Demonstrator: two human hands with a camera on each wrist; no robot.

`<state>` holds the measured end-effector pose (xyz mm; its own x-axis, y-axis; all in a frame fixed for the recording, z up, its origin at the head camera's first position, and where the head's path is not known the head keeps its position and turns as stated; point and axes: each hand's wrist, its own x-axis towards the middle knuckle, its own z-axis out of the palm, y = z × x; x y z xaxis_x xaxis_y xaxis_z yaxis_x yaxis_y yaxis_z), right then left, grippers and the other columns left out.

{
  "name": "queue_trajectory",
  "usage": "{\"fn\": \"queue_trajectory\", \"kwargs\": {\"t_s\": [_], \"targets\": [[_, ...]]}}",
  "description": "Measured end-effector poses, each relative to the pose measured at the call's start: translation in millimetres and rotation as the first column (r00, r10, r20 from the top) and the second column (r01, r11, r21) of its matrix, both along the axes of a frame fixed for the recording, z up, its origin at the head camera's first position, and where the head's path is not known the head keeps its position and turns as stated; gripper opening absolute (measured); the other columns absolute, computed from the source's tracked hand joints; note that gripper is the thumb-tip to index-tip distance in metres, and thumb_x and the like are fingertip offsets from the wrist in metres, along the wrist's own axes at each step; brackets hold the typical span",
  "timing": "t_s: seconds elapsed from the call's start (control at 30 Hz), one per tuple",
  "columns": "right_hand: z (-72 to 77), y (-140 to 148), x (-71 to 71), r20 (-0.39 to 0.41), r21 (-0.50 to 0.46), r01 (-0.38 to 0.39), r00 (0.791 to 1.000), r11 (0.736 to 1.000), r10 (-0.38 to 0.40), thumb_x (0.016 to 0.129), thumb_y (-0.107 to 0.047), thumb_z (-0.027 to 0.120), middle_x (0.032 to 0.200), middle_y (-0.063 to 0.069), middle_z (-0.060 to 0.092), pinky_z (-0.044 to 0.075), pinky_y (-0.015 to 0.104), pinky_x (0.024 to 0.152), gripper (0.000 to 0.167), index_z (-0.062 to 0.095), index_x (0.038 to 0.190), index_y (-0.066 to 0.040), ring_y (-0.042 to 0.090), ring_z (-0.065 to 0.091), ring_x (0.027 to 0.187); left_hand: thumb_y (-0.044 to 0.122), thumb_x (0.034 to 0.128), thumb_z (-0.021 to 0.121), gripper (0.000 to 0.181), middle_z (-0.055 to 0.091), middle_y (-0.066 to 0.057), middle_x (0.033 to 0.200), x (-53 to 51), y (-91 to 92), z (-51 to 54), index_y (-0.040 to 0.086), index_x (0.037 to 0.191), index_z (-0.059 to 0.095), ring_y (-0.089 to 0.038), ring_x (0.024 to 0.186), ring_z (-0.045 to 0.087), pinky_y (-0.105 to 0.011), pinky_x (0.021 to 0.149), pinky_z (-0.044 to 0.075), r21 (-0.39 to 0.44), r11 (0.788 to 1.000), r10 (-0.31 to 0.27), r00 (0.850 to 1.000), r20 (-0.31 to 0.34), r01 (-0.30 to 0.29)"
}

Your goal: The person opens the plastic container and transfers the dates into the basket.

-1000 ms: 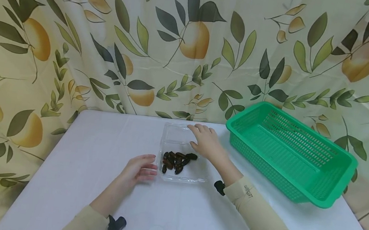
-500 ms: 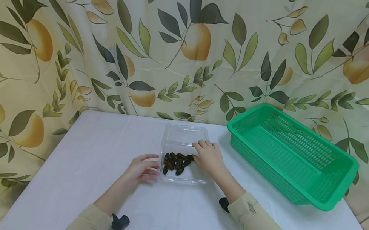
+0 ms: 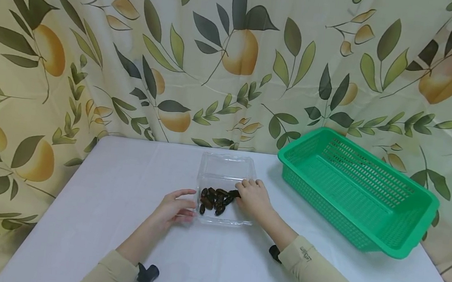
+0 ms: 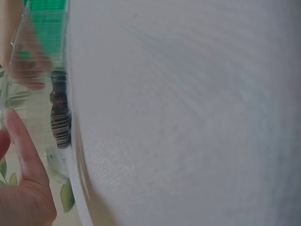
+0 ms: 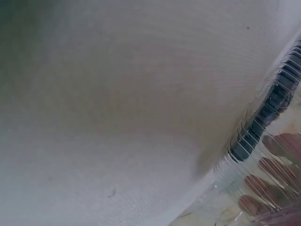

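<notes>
Dates (image 3: pixel 208 199) lie in the clear box (image 3: pixel 238 213), toward the desk's (image 3: pixel 135 163) far edge. The end date (image 3: pixel 234 193) lies roughly parallel to that edge, at the right hand's (image 3: pixel 254 199) fingertips; its grip cannot be determined. The left hand (image 3: pixel 174 207), fingers relaxed, is farther.

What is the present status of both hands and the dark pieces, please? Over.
Left hand open, at left side of clear box. Right hand at dark pieces inside, grip unclear. Nothing seen blocking; green basket stands apart, to the right.
</notes>
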<state>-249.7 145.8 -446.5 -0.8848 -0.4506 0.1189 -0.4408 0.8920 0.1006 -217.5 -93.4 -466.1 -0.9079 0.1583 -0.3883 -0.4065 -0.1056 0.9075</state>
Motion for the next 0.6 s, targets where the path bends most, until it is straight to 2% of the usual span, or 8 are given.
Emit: {"fn": "queue_trajectory", "kwargs": {"t_s": [0.23, 0.4, 0.6], "targets": [[-3.2, -0.7, -1.5, -0.025, 0.017, 0.001, 1.0, 1.0, -0.001, 0.081, -0.023, 0.068, 0.091, 0.009, 0.061, 0.041, 0.044, 0.088, 0.023, 0.063, 0.095, -0.006, 0.026, 0.056, 0.089, -0.001, 0.0812, 0.061, 0.046, 0.064, -0.016, 0.089, 1.3, 0.8, 1.9, 0.004, 0.126, 0.051, -0.018, 0.062, 0.064, -0.029, 0.059, 0.057, 0.006, 1.0, 0.004, 1.0, 0.003, -0.004], [-6.3, -1.3, -2.8, 0.002, 0.032, 0.015, 1.0, 0.999, -0.015, 0.082, -0.023, 0.067, 0.092, 0.01, 0.061, 0.038, 0.044, 0.092, 0.024, 0.063, 0.096, -0.005, 0.026, 0.055, 0.09, 0.0, 0.0813, 0.062, 0.045, 0.064, -0.016, 0.089, 1.6, 1.3, 1.3, 0.005, 0.125, 0.052, -0.018, 0.062, 0.064, -0.029, 0.059, 0.057, 0.0, 1.0, 0.006, 1.0, 0.007, -0.006], [-10.1, -1.3, -3.4, -0.005, 0.047, 0.016, 1.0, 0.999, -0.016, 0.081, -0.022, 0.067, 0.091, 0.009, 0.062, 0.036, 0.043, 0.09, 0.023, 0.063, 0.097, -0.005, 0.025, 0.054, 0.088, 0.0, 0.0818, 0.061, 0.045, 0.063, -0.015, 0.088, 1.3, 1.7, 0.8, 0.005, 0.126, 0.052, -0.017, 0.062, 0.064, -0.03, 0.059, 0.057, 0.001, 1.0, 0.004, 1.0, 0.007, -0.004]]}}
